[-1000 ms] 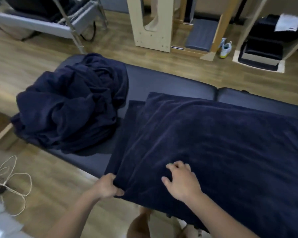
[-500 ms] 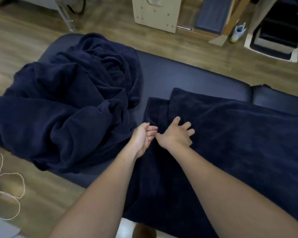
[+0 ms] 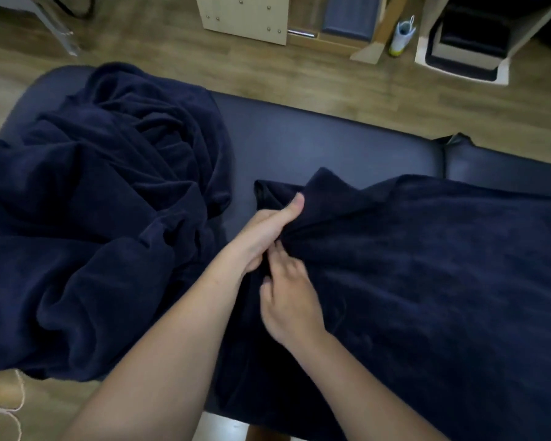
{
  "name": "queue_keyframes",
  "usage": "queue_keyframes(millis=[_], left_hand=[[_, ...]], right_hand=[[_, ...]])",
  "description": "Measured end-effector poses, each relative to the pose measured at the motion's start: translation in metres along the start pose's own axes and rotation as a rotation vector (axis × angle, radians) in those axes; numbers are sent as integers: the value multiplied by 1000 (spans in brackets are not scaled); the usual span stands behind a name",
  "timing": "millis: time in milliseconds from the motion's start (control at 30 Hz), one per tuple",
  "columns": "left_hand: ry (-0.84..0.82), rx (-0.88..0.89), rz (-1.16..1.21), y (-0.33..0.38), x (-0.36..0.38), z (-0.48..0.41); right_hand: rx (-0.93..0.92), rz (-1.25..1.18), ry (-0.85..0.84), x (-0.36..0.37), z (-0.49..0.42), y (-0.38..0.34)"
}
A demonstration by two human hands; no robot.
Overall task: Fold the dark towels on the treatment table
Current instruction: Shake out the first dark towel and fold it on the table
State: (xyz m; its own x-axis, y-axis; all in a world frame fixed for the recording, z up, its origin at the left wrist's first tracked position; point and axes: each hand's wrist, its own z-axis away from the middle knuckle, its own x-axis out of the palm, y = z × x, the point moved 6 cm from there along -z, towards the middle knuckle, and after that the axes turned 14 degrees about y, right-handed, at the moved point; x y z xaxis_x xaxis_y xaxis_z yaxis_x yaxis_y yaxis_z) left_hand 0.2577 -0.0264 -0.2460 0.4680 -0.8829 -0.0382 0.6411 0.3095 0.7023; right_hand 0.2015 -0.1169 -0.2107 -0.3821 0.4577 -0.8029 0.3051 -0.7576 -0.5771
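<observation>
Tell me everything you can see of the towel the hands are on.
The spread towel is dark navy, plush-looking cloth, lying mostly flat across the right part of the treatment table. Its left edge is bunched and raised where the left hand grips it, thumb on top. The right hand touches the folds just below; its grip is blurred.

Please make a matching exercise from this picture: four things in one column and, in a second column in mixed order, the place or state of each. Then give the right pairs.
Things
1. left hand
2. crumpled towel heap
3. white shoe
4. flat towel

Places or states
A. on the wooden floor beyond the treatment table
B. bunched on the left end of the treatment table
C. grips a raised fold of the flat towel
D. spread over the right part of the treatment table

Pairs: 1-C, 2-B, 3-A, 4-D
</observation>
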Motion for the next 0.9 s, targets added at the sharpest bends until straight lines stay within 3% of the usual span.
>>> queue_keyframes(millis=[67,167,233,367,533,667,800,900], left_hand=[[71,27,-32,-9,-6,-7],[93,32,182,4,1,-16],[89,-44,358,11,3,-29],[196,-221,391,4,2,-55],[168,-81,420,64,21,-60],[297,61,138,71,5,-50],[528,346,-367,51,-18,-49],[626,463,-552,60,-3,-44]], right_hand=[[-40,77,-127,13,0,12],[-167,192,34,2,19,11],[-211,231,22,12,52,15],[-329,396,-178,45,95,50],[-290,424,-76,32,31,57],[-294,206,34,23,55,25],[-350,295,-164,53,101,12],[-359,309,-261,61,103,11]])
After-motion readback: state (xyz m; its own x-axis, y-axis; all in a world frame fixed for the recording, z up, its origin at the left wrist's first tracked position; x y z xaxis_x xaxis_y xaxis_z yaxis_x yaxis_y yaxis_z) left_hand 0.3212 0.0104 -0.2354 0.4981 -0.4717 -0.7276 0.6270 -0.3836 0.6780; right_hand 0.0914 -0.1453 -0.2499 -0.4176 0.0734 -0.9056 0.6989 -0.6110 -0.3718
